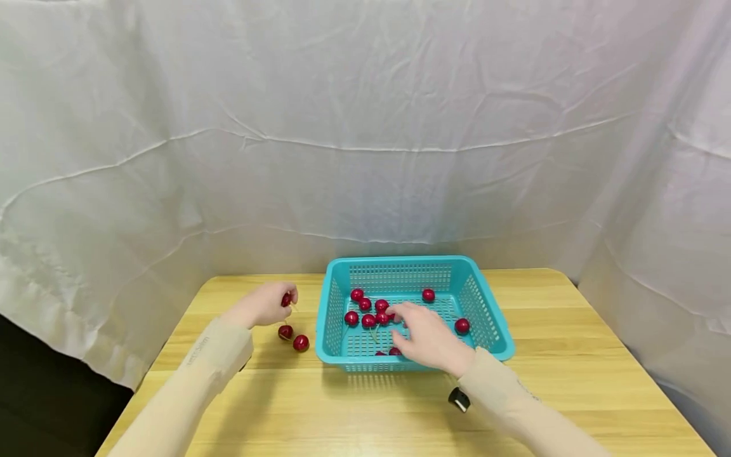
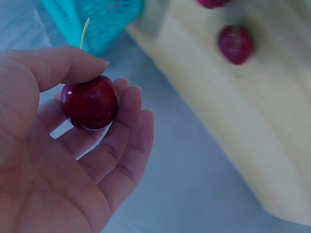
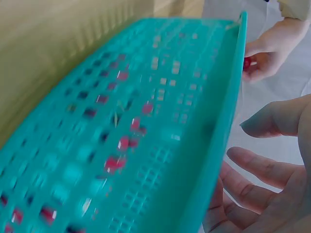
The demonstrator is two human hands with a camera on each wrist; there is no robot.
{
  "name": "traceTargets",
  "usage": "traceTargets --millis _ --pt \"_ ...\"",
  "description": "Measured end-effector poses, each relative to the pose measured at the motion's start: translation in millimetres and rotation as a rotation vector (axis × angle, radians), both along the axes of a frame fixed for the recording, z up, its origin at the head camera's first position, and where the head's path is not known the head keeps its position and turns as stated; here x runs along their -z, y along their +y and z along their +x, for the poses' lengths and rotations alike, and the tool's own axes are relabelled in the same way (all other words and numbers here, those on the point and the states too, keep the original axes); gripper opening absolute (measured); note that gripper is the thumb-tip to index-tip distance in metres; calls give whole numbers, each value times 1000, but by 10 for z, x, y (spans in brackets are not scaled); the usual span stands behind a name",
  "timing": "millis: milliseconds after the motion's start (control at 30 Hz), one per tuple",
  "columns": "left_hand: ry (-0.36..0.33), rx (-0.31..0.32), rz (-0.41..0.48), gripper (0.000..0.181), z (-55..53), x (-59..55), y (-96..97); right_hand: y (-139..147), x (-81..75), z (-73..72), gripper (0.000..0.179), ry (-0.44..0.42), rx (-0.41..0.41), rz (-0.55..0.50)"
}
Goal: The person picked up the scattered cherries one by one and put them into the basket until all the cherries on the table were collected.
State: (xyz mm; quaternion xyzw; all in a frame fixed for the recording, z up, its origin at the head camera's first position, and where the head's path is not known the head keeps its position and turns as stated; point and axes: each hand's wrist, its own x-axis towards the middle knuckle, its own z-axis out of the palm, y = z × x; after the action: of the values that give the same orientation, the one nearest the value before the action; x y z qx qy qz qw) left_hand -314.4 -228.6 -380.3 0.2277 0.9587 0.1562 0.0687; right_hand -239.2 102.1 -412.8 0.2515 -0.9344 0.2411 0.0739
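My left hand (image 1: 264,306) pinches a dark red cherry (image 2: 90,103) between thumb and fingers, left of the basket and above the table. A thin pale stem sticks up from it in the left wrist view. Below that hand, two more cherries (image 1: 301,343) lie on the wood. My right hand (image 1: 425,336) is over the front part of a turquoise plastic basket (image 1: 498,304), its fingers relaxed and apart around nothing. Inside the basket, several cherries (image 1: 368,321) cluster toward the left, close to the right fingertips, which partly cover some. The right wrist view shows the thumb and fingers beside the basket wall (image 3: 221,126).
The basket has slotted sides and stands on a light wooden table (image 1: 354,419). A single cherry (image 1: 462,326) lies at its right side, another cherry (image 1: 428,295) toward the back. White cloth (image 1: 400,127) hangs behind and beside the table. A dark band (image 1: 459,400) shows under the right wrist.
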Motion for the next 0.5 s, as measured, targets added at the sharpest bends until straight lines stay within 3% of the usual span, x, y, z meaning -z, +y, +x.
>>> traceTargets --millis 233,500 --pt "98 34 -18 12 -106 -208 368 463 -28 -71 35 45 105 -3" --pt "95 67 -47 12 -138 -342 825 1113 -40 -194 39 31 254 -74"
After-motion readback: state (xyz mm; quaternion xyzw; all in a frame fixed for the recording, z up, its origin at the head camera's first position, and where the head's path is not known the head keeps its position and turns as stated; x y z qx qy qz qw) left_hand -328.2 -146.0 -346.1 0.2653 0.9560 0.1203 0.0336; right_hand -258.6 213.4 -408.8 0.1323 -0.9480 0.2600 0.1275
